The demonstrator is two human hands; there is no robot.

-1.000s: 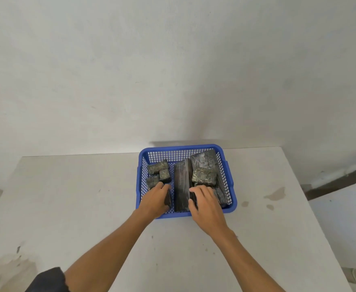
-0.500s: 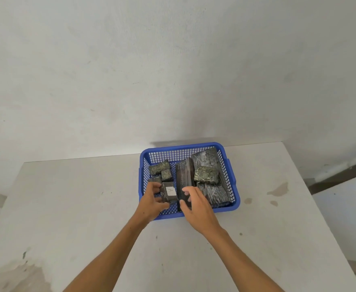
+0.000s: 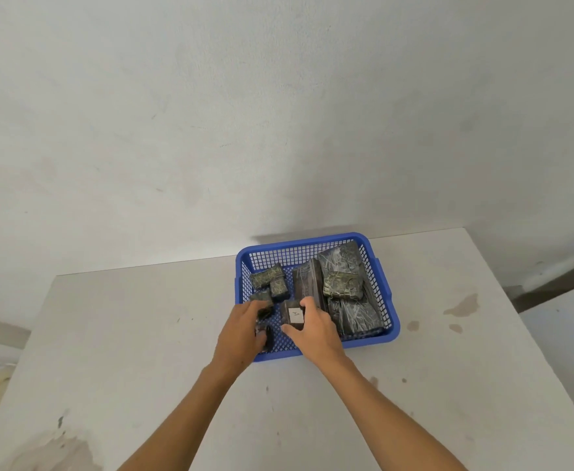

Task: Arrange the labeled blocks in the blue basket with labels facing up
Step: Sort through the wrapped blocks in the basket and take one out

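Note:
A blue mesh basket (image 3: 312, 248) stands on the white table, holding several dark wrapped blocks. My right hand (image 3: 316, 331) grips a small dark block (image 3: 294, 316) whose white label marked "A" faces up, near the basket's front middle. My left hand (image 3: 243, 333) is curled over another small dark block (image 3: 267, 334) at the front left corner. Small greenish blocks (image 3: 268, 278) lie at the back left. A long dark block (image 3: 307, 282) stands in the middle. Larger wrapped blocks (image 3: 345, 283) fill the right side, with no labels showing.
The white table (image 3: 142, 334) has stains at the front left and brown spots (image 3: 464, 305) to the right of the basket. A plain wall rises right behind the basket. The table's right edge drops off to a floor.
The labelled block passed from my left hand to my right hand and now sits lower in the basket, label up. My left hand dropped onto a block at the front left corner.

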